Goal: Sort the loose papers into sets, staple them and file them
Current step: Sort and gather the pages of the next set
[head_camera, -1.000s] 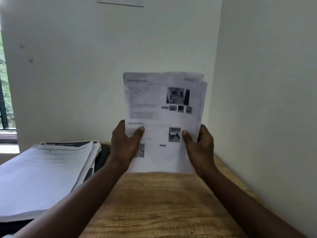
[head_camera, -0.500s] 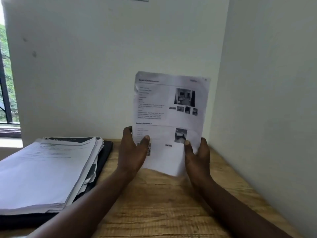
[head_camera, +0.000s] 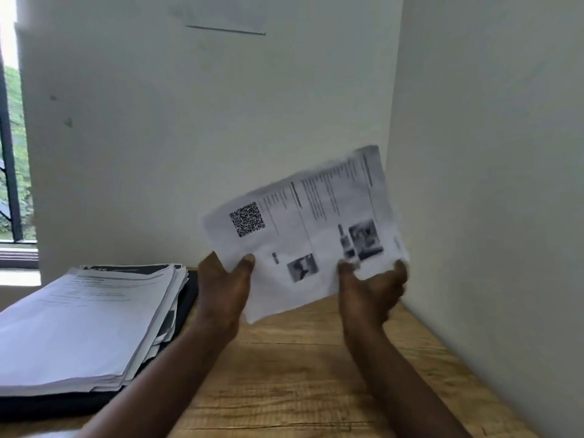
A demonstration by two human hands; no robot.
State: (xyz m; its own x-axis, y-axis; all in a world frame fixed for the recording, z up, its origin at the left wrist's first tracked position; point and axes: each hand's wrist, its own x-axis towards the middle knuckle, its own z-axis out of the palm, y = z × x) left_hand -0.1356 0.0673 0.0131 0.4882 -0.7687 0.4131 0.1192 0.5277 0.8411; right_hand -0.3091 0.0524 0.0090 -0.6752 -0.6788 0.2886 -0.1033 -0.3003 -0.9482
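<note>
Alignment looks to be the step in hand. The printed set point(head_camera: 303, 229) hangs clear of the wooden table point(head_camera: 284, 374) at 12 o'clock, turned on its side and tilted, with its top corner toward 1 o'clock. The left hand point(head_camera: 222, 289) pinches the lower left edge, thumb on the printed face below the QR code point(head_camera: 246, 219) and fingers behind. The right hand point(head_camera: 369, 292) pinches the lower right edge the same way.

To do this well, I judge, both pinches should ease enough for the sheets to slip. The long edge can then be tapped on bare wood until all edges sit flush. A hard pinch would lock in any stagger, and thin sheets buckle if pushed. How many sheets the set holds I cannot tell. No stapler shows.

The table is grained plank, set into a corner. A pale back wall point(head_camera: 189, 137) at 12 o'clock carries a sheet point(head_camera: 227, 17) fixed high up, and a side wall point(head_camera: 489, 184) stands close at 3 o'clock. A thick stack of loose papers point(head_camera: 85, 317) lies at 10 o'clock on a dark folder point(head_camera: 47, 406). A window point(head_camera: 19, 184) shows greenery at 9 o'clock.
</note>
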